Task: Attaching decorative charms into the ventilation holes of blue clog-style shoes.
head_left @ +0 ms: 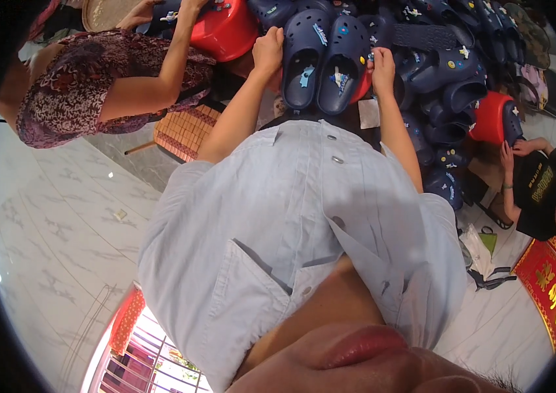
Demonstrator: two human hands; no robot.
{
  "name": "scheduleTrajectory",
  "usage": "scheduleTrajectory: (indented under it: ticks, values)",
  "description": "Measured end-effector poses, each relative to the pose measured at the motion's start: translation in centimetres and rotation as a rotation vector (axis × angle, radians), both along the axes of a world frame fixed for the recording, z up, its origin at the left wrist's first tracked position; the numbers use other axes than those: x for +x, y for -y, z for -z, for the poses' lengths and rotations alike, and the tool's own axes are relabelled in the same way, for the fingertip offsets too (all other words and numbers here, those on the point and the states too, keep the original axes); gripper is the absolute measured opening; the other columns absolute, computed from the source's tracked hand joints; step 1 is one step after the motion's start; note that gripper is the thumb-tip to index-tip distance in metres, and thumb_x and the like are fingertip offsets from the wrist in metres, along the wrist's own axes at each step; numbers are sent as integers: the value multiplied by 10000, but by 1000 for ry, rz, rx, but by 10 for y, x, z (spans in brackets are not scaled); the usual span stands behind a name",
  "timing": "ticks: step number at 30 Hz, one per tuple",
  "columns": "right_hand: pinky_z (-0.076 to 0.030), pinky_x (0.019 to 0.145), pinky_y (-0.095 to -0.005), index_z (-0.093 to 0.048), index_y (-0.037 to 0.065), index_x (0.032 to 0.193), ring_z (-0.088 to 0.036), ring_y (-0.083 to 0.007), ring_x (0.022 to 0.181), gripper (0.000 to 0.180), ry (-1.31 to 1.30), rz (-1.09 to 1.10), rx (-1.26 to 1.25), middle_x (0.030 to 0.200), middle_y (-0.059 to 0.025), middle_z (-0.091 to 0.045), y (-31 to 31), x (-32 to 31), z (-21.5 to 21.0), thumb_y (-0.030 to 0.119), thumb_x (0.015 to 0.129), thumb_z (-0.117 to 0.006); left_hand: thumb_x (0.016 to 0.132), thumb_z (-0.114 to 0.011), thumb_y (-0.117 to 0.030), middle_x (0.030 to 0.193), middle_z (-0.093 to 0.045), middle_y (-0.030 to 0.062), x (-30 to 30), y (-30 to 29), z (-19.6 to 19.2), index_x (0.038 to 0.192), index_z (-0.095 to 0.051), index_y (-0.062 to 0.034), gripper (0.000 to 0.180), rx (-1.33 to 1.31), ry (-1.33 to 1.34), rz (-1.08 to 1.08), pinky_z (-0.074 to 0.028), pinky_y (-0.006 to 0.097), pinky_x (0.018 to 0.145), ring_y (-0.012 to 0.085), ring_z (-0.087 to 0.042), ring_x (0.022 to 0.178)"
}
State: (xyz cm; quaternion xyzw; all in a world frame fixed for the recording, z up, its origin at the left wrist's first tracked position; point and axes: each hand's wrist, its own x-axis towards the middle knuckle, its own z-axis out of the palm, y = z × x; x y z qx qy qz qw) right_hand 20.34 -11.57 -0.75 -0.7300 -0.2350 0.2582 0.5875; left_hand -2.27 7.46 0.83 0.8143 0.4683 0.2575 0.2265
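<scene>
A pair of navy clogs with round holes stands in front of me, the left clog (302, 82) and the right clog (338, 98) side by side with their toes away from me. Light blue and white charms lie on their insoles, and others dot their uppers. My left hand (269, 54) is closed against the outer side of the left clog; what its fingers hold is hidden. Beside the right clog, my right hand (382, 69) is closed in a pinch, with a small light blue and white piece (371, 57) at its fingertips. Red plastic shows beneath the clogs.
Many navy clogs (448, 98) are heaped ahead and to the right. A person in a patterned top (94, 85) works at the left by a red tub (225, 29) and a woven-seat stool (186, 131). Another person (540, 190) handles a clog by a red stool (487, 118) at the right.
</scene>
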Motion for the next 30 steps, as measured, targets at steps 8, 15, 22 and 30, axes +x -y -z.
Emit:
scheduleTrajectory:
  ticks: [8,15,22,30]
  values:
    - [-474,565,-353,-617,75,888,-624,-230,641,139,878,-292,28,698,-70,-606,32,-73,-47,213,904,-626,901,-625,-265,673,-635,177,-26,61,-38,1015,-600,-130,179,114,17,315,-488,480,550,370,-651,660]
    - [-470,551,-344,-607,104,808,-613,-198,638,130,1182,-374,-54,659,-32,-573,29,-81,-38,207,832,-683,879,-645,-275,655,-619,99,-31,67,-32,916,-574,-114,180,275,-61,449,-483,412,510,282,-639,611]
    - [-470,554,-340,-609,102,783,-606,-198,633,144,1199,-348,-54,646,-33,-557,27,-85,-42,213,813,-696,869,-656,-283,650,-617,91,-28,76,-32,763,-583,-94,229,298,-62,513,-492,397,513,276,-638,619]
    - [-469,552,-341,-615,93,791,-602,-204,632,153,1213,-347,-31,645,-43,-553,26,-80,-34,218,808,-702,876,-662,-294,701,-659,127,10,47,-61,845,-636,-100,199,192,37,376,-497,432,549,322,-653,630]
